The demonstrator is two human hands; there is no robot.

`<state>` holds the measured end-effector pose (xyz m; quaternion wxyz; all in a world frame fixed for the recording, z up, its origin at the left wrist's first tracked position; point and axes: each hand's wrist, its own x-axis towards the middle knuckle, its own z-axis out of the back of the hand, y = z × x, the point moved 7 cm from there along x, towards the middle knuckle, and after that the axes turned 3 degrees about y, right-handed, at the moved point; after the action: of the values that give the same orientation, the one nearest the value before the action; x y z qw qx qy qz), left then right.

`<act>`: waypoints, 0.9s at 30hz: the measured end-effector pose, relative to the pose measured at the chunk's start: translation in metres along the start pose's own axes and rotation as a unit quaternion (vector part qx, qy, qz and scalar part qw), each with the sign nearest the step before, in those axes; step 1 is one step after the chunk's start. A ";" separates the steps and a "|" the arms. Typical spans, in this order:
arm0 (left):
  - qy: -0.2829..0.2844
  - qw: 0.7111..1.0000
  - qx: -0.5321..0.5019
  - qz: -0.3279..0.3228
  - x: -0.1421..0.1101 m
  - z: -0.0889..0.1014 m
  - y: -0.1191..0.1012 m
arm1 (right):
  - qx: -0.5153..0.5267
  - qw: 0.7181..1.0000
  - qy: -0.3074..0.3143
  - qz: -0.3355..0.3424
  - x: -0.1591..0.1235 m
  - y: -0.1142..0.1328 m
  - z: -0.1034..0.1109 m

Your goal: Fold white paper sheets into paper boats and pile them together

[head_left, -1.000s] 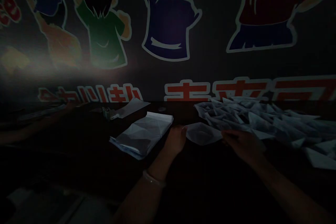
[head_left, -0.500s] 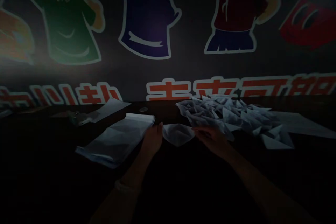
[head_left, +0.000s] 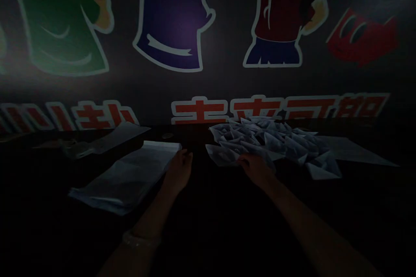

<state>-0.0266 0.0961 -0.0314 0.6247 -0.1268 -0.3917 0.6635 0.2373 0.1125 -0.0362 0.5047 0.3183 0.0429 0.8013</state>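
Paper shapes [head_left: 273, 140], folded and sharply creased, lie heaped on the right side of a dark tabletop [head_left: 201, 173]; the right hand [head_left: 256, 169] sits at the near edge of that heap, its fingers [head_left: 245, 161] over a folded paper piece [head_left: 221, 155] at the heap's left end; the light is too low to tell whether those fingers are clamped on the piece or only resting there; the left hand [head_left: 178, 172] is well apart from the heap, beside the right end of a flat stack of white paper [head_left: 125, 177], its fingers [head_left: 183, 158] slightly apart, their tips just at the stack's corner; a pale bracelet [head_left: 141, 239] circles the left wrist; a flat paper sheet [head_left: 354, 151] sticks out from under the heap on its right; past the stack, a loose sheet [head_left: 120, 137] lies towards the back of the tabletop, with a small shiny object [head_left: 76, 149], too dim to name, beside it; a small round disc [head_left: 167, 135] sits just behind the stack; beyond the tabletop, a wall mural [head_left: 172, 21] shows cartoon figures in green, blue and red shirts above red characters [head_left: 198, 112]
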 end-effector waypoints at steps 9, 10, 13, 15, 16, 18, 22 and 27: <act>0.055 0.996 0.056 -0.037 -0.002 -0.002 -0.009 | -0.138 0.984 -0.012 -0.108 0.014 -0.043 0.007; 0.061 0.993 0.093 -0.048 -0.004 0.000 -0.011 | -0.144 0.983 -0.017 -0.113 0.014 -0.045 0.008; 0.060 0.958 0.277 -0.049 -0.007 0.010 -0.009 | -0.155 0.981 -0.024 -0.112 0.015 -0.045 0.008; 0.057 0.927 0.370 -0.007 -0.007 0.021 0.001 | -0.159 0.981 -0.026 -0.107 0.014 -0.042 0.008; 0.060 0.918 0.393 0.019 -0.006 0.027 0.008 | -0.163 0.981 -0.026 -0.104 0.013 -0.040 0.008; 0.067 0.910 0.402 0.073 -0.004 0.040 0.024 | -0.176 0.979 -0.028 -0.096 0.011 -0.033 0.008; 0.102 0.910 0.382 0.126 0.003 0.054 0.055 | -0.186 0.979 -0.038 -0.074 0.005 -0.014 0.012; 0.116 0.918 0.365 0.105 0.011 0.058 0.075 | -0.138 0.989 -0.033 -0.049 -0.002 0.006 0.013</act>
<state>-0.1221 0.0922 -0.0402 0.5952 -0.0063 -0.0312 0.8029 0.2407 0.1046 -0.0241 0.5838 0.2692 -0.0689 0.7628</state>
